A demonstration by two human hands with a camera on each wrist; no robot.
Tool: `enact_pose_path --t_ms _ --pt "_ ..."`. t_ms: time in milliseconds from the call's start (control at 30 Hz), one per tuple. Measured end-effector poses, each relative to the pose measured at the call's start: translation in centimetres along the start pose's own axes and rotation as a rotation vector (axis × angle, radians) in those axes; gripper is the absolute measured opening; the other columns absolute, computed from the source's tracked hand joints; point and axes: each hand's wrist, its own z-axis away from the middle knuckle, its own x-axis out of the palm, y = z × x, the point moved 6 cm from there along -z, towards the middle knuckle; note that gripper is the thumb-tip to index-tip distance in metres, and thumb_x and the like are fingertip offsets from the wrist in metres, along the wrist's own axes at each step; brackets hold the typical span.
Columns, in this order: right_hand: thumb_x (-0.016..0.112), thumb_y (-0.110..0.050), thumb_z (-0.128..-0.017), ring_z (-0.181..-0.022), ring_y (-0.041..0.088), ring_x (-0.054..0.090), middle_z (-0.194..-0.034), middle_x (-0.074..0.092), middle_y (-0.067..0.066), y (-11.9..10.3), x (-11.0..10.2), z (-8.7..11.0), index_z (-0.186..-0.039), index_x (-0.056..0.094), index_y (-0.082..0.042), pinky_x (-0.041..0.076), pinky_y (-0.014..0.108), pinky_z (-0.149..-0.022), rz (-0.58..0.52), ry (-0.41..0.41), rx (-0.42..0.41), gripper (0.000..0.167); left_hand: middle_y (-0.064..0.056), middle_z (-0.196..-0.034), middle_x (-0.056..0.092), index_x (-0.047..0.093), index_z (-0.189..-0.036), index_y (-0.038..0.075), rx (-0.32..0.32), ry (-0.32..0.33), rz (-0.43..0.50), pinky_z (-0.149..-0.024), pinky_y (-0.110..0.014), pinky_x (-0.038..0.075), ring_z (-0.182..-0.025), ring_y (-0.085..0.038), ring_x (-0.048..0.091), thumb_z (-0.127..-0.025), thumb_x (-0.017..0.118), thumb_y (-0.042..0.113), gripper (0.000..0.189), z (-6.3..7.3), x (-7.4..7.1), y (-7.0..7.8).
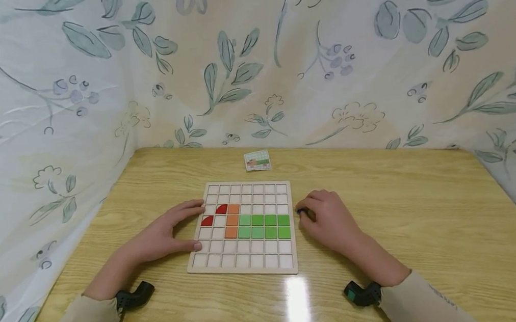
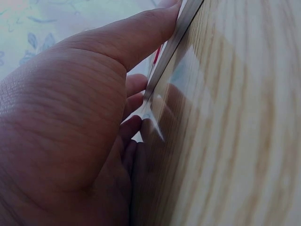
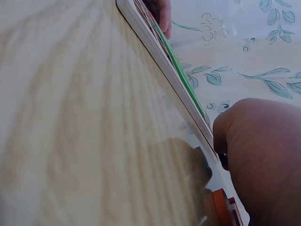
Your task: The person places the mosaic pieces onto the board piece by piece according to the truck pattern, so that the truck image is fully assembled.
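Observation:
A wooden grid board (image 1: 244, 271) lies on the table. Two red rounded-corner tiles (image 1: 221, 209) sit at its left, beside a column of orange tiles (image 1: 231, 232). From there light green tiles (image 1: 244, 232) and darker green tiles (image 1: 284, 232) run to the right edge. My left hand (image 1: 160, 236) rests against the board's left side, thumb and fingers spread along the rim. Just off the right edge, my right hand (image 1: 330, 221) pinches a small dark blue piece (image 1: 303, 211), mostly hidden by the fingers. Near that hand, the right wrist view shows an orange piece (image 3: 221, 207) and a red piece (image 3: 236, 211); whether held or lying, I cannot tell.
A small picture card (image 1: 257, 161) with a coloured grid pattern lies behind the board. The wood-grain table (image 1: 429, 217) extends on both sides. Leaf-patterned cloth (image 1: 251, 80) hangs behind and to the left. A black camera band is on each wrist.

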Motion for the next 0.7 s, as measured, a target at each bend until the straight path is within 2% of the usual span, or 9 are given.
enact_pose_path --t_ms 200,467,700 --pt "0.079 -0.003 -0.089 -0.083 0.022 0.067 -0.093 0.076 0.004 -0.5 0.1 -0.3 -0.099 0.084 -0.007 0.047 0.041 -0.075 -0.040 0.031 -0.026 0.012 -0.002 -0.176 0.035 0.053 -0.164 0.017 -0.003 0.001 0.000 -0.124 -0.068 0.024 -0.163 -0.037 0.026 -0.089 0.092 0.046 0.089 0.0 -0.1 0.1" --pt "0.079 -0.002 -0.090 -0.090 0.024 0.069 -0.099 0.076 0.005 -2.2 0.8 -1.1 -0.103 0.084 -0.005 0.051 0.043 -0.080 -0.105 0.024 -0.041 0.014 -0.002 -0.176 0.035 0.052 -0.164 0.017 -0.005 0.010 -0.009 -0.123 -0.069 0.024 -0.163 -0.039 0.025 -0.088 0.093 0.046 0.091 0.1 -0.3 0.0" --pt "0.080 -0.001 -0.088 -0.083 0.021 0.067 -0.095 0.076 0.003 -3.3 1.7 -1.5 -0.100 0.084 -0.007 0.053 0.044 -0.078 -0.105 0.030 -0.098 0.013 -0.002 -0.176 0.035 0.053 -0.164 0.016 -0.001 0.001 -0.016 -0.123 -0.068 0.025 -0.163 -0.038 0.026 -0.089 0.091 0.048 0.089 0.0 0.0 0.1"
